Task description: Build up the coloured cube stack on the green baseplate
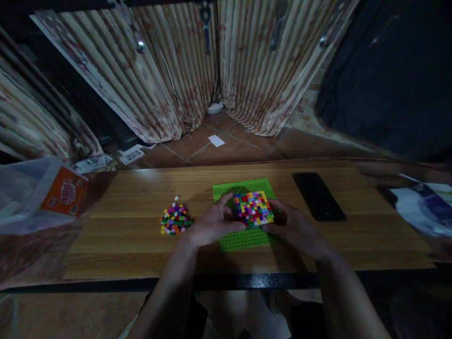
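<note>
A block of small multicoloured building bricks (253, 208) is held between my two hands, above a green studded baseplate (240, 239). My left hand (214, 219) grips its left side, with the thumb along the near edge. On the opposite side, my right hand (292, 223) has its fingers and thumb closed on the block's right edge. The top of the block is a patchwork of red, yellow, purple, green and white. Its underside is hidden. Left of the baseplate lies a pile of loose bricks (175, 219), with a few white ones at its far end.
A black phone (318, 196) lies on the wooden table (130, 245), right of the baseplate. At the left stands a clear plastic bin (28, 197) with an orange label. Beyond the table hang striped curtains (176, 70), and a white paper (216, 140) lies on the tiled floor.
</note>
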Motion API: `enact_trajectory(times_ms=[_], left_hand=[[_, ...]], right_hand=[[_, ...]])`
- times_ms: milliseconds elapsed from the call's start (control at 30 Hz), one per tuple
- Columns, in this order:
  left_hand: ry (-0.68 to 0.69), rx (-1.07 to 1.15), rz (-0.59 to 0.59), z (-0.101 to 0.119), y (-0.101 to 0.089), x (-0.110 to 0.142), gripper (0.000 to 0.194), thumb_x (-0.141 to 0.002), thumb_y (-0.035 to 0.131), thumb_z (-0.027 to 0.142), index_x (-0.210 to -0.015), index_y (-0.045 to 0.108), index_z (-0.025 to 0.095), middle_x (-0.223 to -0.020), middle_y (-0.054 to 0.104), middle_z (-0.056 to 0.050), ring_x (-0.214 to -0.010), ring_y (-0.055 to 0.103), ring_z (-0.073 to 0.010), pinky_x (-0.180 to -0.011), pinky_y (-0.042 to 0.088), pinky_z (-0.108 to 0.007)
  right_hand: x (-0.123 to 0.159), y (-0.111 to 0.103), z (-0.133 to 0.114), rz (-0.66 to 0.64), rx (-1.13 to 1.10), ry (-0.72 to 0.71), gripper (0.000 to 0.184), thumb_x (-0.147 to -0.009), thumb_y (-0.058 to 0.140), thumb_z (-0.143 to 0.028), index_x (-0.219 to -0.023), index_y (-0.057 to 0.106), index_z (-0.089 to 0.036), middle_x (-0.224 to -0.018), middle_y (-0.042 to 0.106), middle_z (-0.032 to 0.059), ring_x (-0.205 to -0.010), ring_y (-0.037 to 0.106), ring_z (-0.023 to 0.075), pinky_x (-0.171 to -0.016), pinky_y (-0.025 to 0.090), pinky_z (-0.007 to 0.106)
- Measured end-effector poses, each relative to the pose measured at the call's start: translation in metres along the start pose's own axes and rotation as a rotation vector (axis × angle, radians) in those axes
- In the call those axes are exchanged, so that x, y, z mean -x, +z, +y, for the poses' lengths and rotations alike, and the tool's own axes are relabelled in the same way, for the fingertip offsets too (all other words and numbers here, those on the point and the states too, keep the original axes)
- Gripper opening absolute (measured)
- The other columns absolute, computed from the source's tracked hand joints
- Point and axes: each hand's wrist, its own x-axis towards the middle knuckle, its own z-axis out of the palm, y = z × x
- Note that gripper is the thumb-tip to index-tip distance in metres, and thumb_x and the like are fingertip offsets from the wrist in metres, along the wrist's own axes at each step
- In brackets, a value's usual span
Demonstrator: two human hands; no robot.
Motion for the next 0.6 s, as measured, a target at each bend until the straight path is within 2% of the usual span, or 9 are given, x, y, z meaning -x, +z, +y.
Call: enact_trajectory(times_ms=[133, 267, 367, 500, 600], left_hand=[[0.012, -0.017, 0.132, -0.007, 0.004, -0.006, 0.089, -0.073, 0.082, 0.036, -0.149, 0.038, 0.018, -0.103, 0.071, -0.01, -0.094, 0.069, -0.0253, -0.086, 0.053, -0.043], [0.007, -0.02, 0.23, -0.009, 0.006, -0.009, 0.09, -0.072, 0.082, 0.04, -0.147, 0.038, 0.017, -0.105, 0.072, -0.012, -0.097, 0.07, -0.0278, -0.089, 0.053, -0.045], [-0.01, -0.02, 0.289, -0.006, 0.008, -0.007, 0.09, -0.071, 0.084, 0.04, -0.146, 0.04, 0.017, -0.102, 0.073, -0.01, -0.094, 0.071, -0.0274, -0.087, 0.054, -0.045], [0.007, -0.034, 0.3, -0.007, 0.011, -0.005, 0.092, -0.069, 0.085, 0.04, -0.146, 0.041, 0.017, -0.103, 0.073, -0.011, -0.093, 0.071, -0.0275, -0.087, 0.055, -0.045], [0.053, -0.037, 0.274, -0.01, 0.004, -0.005, 0.086, -0.07, 0.083, 0.042, -0.144, 0.046, 0.017, -0.105, 0.073, -0.012, -0.091, 0.071, -0.0256, -0.083, 0.056, -0.042]], right_hand=[[-0.007, 0.013, 0.002, 0.109, -0.067, -0.015, 0.048, -0.078, 0.072, -0.029, -0.124, 0.065, -0.021, -0.101, 0.077, 0.0063, -0.085, 0.073, 0.0232, -0.08, 0.059, 0.039], [-0.014, 0.027, 0.002, 0.171, -0.122, -0.033, 0.052, -0.077, 0.072, -0.032, -0.126, 0.063, -0.019, -0.097, 0.078, 0.0067, -0.088, 0.073, 0.0247, -0.083, 0.058, 0.042], [-0.018, 0.035, 0.001, 0.197, -0.146, -0.039, 0.052, -0.076, 0.072, -0.035, -0.124, 0.064, -0.02, -0.095, 0.078, 0.0069, -0.086, 0.074, 0.0256, -0.079, 0.059, 0.042], [-0.019, 0.036, 0.002, 0.241, -0.097, -0.053, 0.051, -0.073, 0.075, -0.04, -0.12, 0.066, -0.021, -0.092, 0.079, 0.0068, -0.081, 0.074, 0.027, -0.073, 0.059, 0.042], [-0.018, 0.034, 0.006, 0.23, -0.018, -0.066, 0.054, -0.074, 0.075, -0.043, -0.122, 0.067, -0.02, -0.093, 0.079, 0.0075, -0.08, 0.075, 0.028, -0.068, 0.059, 0.04]])
